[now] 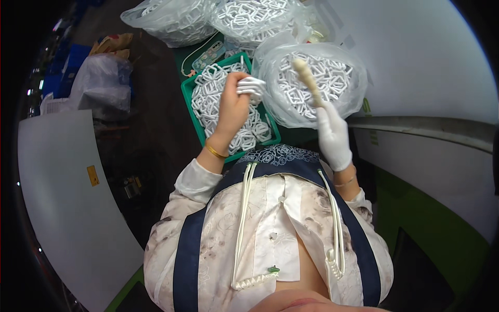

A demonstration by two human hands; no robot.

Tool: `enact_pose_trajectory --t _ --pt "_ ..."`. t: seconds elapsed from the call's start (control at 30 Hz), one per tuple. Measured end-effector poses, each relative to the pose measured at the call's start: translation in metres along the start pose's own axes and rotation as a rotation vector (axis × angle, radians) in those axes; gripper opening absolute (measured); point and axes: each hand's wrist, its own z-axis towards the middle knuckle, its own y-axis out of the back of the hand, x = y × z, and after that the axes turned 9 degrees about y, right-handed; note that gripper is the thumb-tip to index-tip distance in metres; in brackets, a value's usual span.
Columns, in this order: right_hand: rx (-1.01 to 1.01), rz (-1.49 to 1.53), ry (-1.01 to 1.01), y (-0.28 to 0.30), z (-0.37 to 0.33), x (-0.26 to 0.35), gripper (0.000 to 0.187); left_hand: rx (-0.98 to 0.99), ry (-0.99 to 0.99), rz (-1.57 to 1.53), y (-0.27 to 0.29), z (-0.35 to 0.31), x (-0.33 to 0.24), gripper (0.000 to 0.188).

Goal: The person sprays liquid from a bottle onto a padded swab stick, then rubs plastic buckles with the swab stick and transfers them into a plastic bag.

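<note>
Several white, frame-shaped plastic links (251, 87) are stacked in my bare left hand (232, 106), its fingers closed round them. This hand is above a green tray (193, 115) heaped with similar white links. My right hand (334, 138), in a white glove, grips a cream-coloured stick (306, 79) with a knobbed far end; motion blurs it slightly. The stick points up and away over an open clear plastic bag (357, 99) full of white links, right of the tray. My fingertips on the stick are partly hidden.
More bags of white links (179, 23) stand at the back, one behind the open bag (254, 18). A phone in a patterned case (209, 56) lies beyond the tray with a cord. Pale panels (62, 197) flank both sides, and a metal rail (426, 127) runs on the right.
</note>
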Motion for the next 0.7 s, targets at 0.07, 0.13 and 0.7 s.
enact_pose_trajectory --t 0.07,0.13,0.7 --pt "0.056 0.017 0.077 -0.013 0.003 0.019 0.027 0.077 -0.028 0.009 -0.025 -0.006 -0.024 0.026" --pt "0.014 -0.063 0.121 -0.023 0.002 0.010 0.025 0.163 -0.069 -0.282 -0.046 -0.011 -0.043 0.021" --pt "0.069 0.276 -0.048 0.013 0.022 0.001 0.041 0.303 -0.126 -0.170 -0.081 -0.006 -0.073 0.036"
